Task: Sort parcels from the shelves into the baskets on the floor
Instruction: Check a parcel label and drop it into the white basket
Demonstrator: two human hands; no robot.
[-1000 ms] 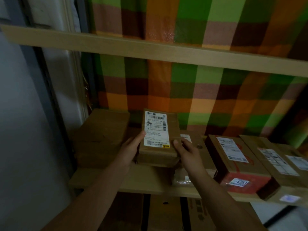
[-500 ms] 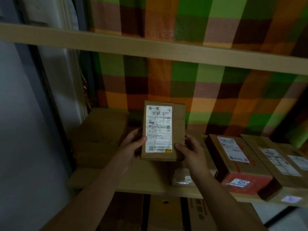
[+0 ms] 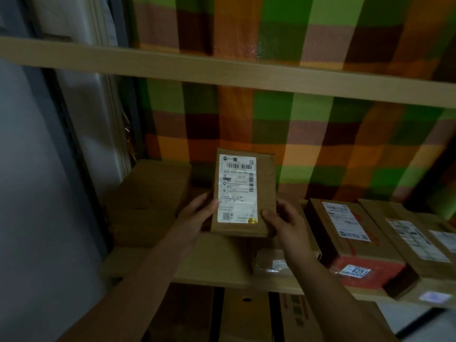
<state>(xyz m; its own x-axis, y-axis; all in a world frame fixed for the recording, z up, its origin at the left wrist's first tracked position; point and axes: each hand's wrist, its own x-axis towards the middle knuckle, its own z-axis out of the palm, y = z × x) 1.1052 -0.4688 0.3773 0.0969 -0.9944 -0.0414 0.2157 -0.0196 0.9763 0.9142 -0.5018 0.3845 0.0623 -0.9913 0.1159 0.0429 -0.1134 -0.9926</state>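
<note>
A small brown cardboard parcel (image 3: pixel 265 191) with a white shipping label stands nearly upright above the wooden shelf (image 3: pixel 212 262), its label facing me. My left hand (image 3: pixel 197 215) grips its left edge with the thumb on the label's side. My right hand (image 3: pixel 283 223) grips its lower right corner, thumb on the front. More parcels lie on the shelf: a brown box with a red end and a 6251 sticker (image 3: pixel 355 245) and further labelled boxes (image 3: pixel 414 238) at the right. No basket is in view.
A plain cardboard box (image 3: pixel 148 198) sits at the shelf's left end by the wall. A clear-wrapped packet (image 3: pixel 271 262) lies under my right wrist. An upper shelf board (image 3: pixel 222 70) crosses above. Checked cloth hangs behind. Cartons (image 3: pixel 246 314) stand below.
Both hands lifted the parcel off the stack and tilted it from lying flat to nearly upright, label toward me. The other parcels have stayed put.
</note>
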